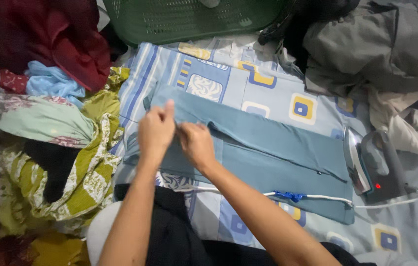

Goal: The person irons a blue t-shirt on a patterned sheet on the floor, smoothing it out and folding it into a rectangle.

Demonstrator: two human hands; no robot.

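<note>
A teal garment [268,148], long like trousers, lies flat on a blue patterned sheet [228,79]. Both my hands pinch its fabric near its left end. My left hand [156,130] is closed on the cloth with the thumb raised. Just to its right, my right hand [195,143] grips the cloth too, knuckles up. An electric iron [374,167] stands upright on its heel at the right end of the garment, a red light lit on it. Its white cord [317,197], with a blue tie, runs across the garment's near edge.
A green plastic laundry basket [189,19] stands at the back. Heaps of clothes lie on the left: dark red [56,34], light blue, floral and yellow-green [91,167]. Grey and beige clothes [381,54] are piled at the back right. Dark fabric [169,231] covers my lap.
</note>
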